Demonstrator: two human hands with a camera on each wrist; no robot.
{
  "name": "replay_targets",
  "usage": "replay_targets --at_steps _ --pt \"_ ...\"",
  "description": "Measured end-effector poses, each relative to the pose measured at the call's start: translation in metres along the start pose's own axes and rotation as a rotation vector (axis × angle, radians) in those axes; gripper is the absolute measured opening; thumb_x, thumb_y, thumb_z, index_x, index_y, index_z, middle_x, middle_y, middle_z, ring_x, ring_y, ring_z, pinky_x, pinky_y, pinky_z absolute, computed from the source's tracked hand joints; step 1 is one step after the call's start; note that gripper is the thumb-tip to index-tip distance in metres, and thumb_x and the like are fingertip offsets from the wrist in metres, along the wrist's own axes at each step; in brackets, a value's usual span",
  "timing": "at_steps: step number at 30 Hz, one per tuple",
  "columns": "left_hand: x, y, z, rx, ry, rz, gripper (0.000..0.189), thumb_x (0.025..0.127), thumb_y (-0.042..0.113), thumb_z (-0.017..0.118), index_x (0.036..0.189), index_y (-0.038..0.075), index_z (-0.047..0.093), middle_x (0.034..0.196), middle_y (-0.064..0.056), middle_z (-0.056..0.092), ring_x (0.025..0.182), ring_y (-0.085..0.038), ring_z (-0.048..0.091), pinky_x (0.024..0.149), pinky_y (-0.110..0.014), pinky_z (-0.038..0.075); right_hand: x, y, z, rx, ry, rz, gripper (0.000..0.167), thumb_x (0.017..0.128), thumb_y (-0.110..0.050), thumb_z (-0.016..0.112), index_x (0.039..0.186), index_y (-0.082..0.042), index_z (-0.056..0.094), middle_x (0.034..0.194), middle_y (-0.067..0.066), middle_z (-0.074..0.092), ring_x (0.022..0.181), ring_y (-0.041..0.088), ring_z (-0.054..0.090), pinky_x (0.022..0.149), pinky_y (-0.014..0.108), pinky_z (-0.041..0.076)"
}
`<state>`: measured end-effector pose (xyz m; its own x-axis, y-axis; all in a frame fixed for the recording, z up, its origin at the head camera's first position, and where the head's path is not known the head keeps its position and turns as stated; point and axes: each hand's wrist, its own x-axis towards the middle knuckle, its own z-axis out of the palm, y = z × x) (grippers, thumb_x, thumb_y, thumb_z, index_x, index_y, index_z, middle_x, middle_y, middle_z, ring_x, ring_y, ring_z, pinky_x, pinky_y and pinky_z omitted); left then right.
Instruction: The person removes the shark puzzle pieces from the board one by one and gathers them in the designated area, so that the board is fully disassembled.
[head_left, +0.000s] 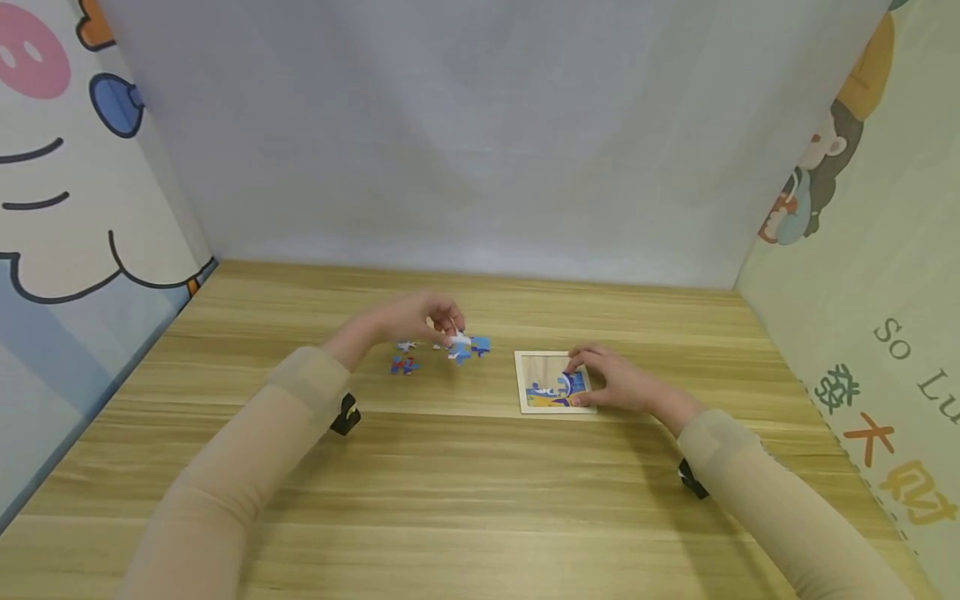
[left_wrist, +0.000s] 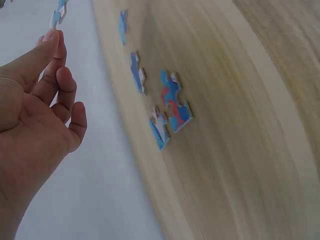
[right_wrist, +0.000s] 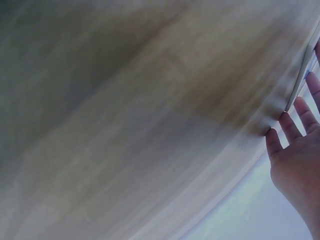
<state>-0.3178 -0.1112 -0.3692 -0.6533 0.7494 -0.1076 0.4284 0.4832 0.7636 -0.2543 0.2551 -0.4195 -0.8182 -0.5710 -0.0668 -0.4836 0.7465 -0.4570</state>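
Several puzzle pieces (left_wrist: 180, 116) on a table (head_left: 450, 492) between 2 printed panels (head_left: 855, 350).

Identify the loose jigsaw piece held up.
The blue-and-white jigsaw piece pinched in the left hand; other loose pieces lie on the wood-grain table.

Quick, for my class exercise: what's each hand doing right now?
Left hand: pinching a puzzle piece.
Right hand: open, fingers touching the puzzle frame.
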Motion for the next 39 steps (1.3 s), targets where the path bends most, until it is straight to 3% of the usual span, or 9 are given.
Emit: replay_targets --at_steps 7,15,21,34,39 --pt "-0.006 -0.023 0.009 0.023 0.042 -0.02 0.021 0.086 0.008 0.068 0.106 0.008 0.062 0.095 -0.003 0.064 0.091 -0.016 0.059 0.083 -0.033 0.047 0.0 0.002 0.0 -0.004 0.002 0.004 0.042 0.082 -0.035 0.073 0.115 -0.014 0.058 0.139 0.013 0.042 0.132 0.036 0.033 0.109 0.053 0.025" --pt "-0.012 -0.042 0.02 -0.03 0.033 -0.046 0.022 0.086 0.003 0.066 0.107 0.001 0.06 0.094 -0.007 0.063 0.087 -0.017 0.058 0.079 -0.028 0.049 0.0 0.0 0.0 -0.002 -0.009 0.004 0.042 0.082 -0.033 0.073 0.115 -0.013 0.058 0.139 0.013 0.043 0.132 0.036 0.034 0.109 0.053 0.025" --pt "-0.014 -0.043 0.022 -0.01 0.038 -0.087 0.022 0.088 0.003 0.064 0.109 0.003 0.06 0.094 -0.007 0.062 0.087 -0.017 0.058 0.079 -0.029 0.049 -0.001 0.001 0.001 0.01 -0.005 0.01 0.042 0.082 -0.033 0.073 0.115 -0.013 0.057 0.14 0.013 0.042 0.132 0.036 0.033 0.109 0.053 0.024" --pt "-0.011 -0.042 0.019 0.047 0.096 -0.076 0.026 0.087 0.006 0.065 0.112 0.005 0.059 0.097 -0.006 0.06 0.091 -0.019 0.055 0.08 -0.032 0.048 0.0 0.001 0.0 0.017 0.001 0.0 0.044 0.08 -0.032 0.075 0.115 -0.012 0.058 0.139 0.014 0.042 0.133 0.037 0.032 0.11 0.054 0.023" --pt "-0.008 -0.032 0.014 0.088 0.107 -0.057 0.026 0.089 0.009 0.064 0.114 0.006 0.059 0.099 -0.006 0.058 0.094 -0.021 0.051 0.081 -0.035 0.045 0.001 0.002 -0.002 0.014 -0.005 -0.023 0.044 0.08 -0.034 0.075 0.114 -0.012 0.059 0.138 0.014 0.043 0.132 0.037 0.034 0.109 0.054 0.024"
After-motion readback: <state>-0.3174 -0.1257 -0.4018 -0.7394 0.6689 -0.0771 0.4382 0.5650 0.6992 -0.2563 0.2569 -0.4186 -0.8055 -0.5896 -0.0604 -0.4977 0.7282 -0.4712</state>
